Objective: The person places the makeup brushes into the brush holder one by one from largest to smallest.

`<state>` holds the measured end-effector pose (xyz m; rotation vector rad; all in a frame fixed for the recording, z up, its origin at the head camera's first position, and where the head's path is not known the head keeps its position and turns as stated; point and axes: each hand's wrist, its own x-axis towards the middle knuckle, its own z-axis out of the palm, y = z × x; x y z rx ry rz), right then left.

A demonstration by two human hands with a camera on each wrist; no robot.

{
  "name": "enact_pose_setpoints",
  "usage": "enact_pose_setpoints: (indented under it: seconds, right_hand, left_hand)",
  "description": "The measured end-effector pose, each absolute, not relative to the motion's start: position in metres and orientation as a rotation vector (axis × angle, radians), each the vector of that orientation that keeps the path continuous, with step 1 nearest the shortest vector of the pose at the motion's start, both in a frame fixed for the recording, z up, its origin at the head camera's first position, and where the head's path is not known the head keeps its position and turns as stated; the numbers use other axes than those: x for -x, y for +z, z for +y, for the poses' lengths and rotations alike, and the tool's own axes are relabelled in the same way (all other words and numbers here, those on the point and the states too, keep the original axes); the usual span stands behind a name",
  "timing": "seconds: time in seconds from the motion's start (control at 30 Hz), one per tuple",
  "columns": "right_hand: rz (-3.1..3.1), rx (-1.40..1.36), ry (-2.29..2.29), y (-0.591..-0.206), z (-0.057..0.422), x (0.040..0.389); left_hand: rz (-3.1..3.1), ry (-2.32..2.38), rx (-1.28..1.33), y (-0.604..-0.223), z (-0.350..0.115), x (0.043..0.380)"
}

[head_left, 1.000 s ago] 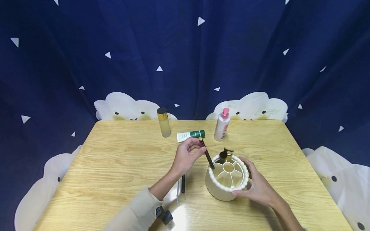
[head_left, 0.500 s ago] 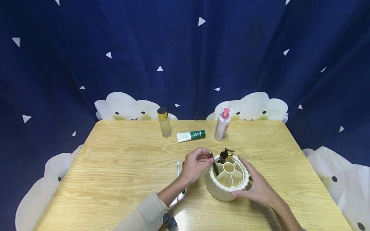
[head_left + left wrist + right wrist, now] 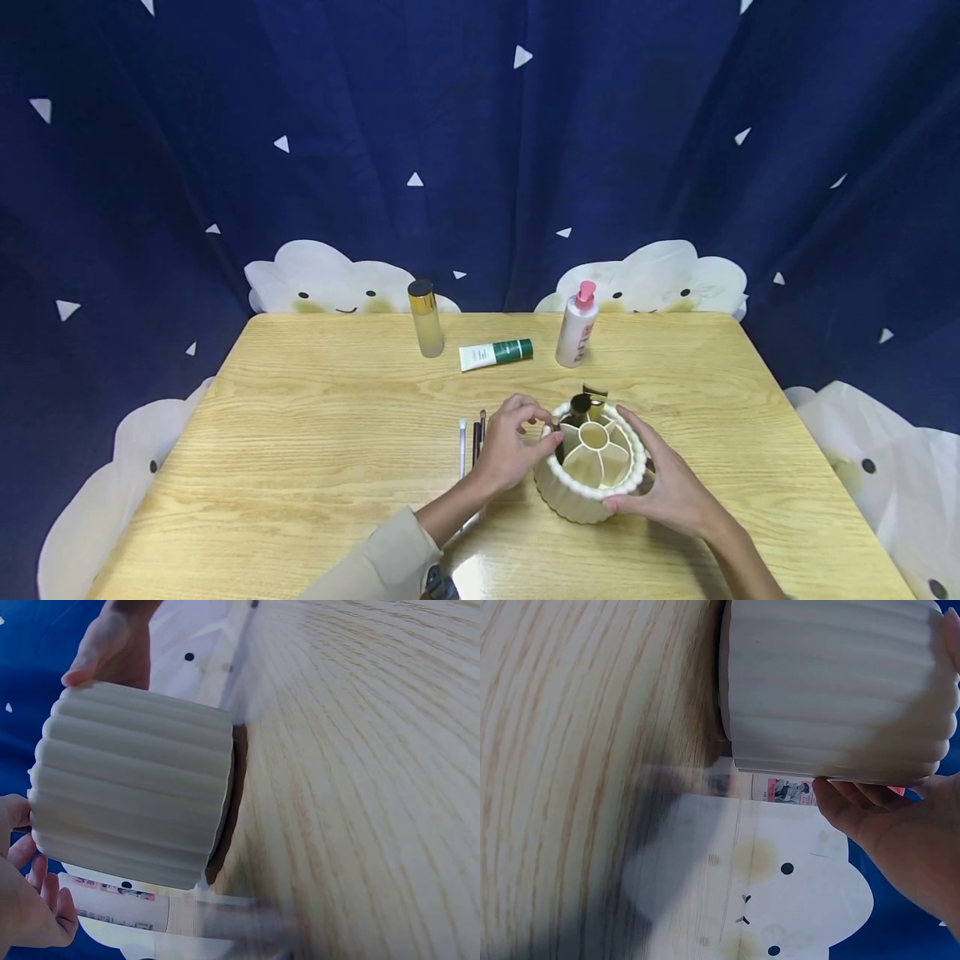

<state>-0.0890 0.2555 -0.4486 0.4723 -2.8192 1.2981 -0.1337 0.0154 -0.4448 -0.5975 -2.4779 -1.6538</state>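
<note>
The left sleeve [image 3: 378,560] is cream; a dark device [image 3: 432,581] adjoins it.

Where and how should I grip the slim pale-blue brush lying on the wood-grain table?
I'd probably pinch across the shaft of the slim pale-blue brush, just below its far tip, from above and its left: the shaft is thin, two slim dark sticks lie close on its right, and the left forearm crosses over its nearer part.
</note>
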Motion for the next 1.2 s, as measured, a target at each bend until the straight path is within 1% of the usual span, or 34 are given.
enact_pose_setpoints:
  seconds: [0.37,0.6,0.7,0.9,1.07,1.2]
  right_hand:
    - [-2.821,-0.468,1.278,-0.45,0.256,0.088]
    - [-2.791,-0.484,1.353,-0.45,0.255,0.088]
    - [-2.778,-0.491,1.389,-0.45,0.256,0.089]
    - [-2.779,-0.489,1.401,-0.45,0.257,0.089]
    - [-2.793,-0.484,1.382,-0.45,0.256,0.089]
    - [-2.809,-0.468,1.355,-0.449,0.256,0.088]
  left_hand:
    - [-2.495,-1.697,0.61,-0.442,0.012,0.131]
    - [-2.447,-1.673,0.669,-0.443,-0.011,0.136]
    - [-2.45,-1.698,0.622,-0.444,-0.024,0.142]
    - [-2.508,-1.732,0.442,-0.454,-0.045,0.153]
    - [-2.623,-1.642,0.285,-0.463,-0.055,0.159]
    - [-2.72,-1.533,0.243,-0.468,-0.058,0.161]
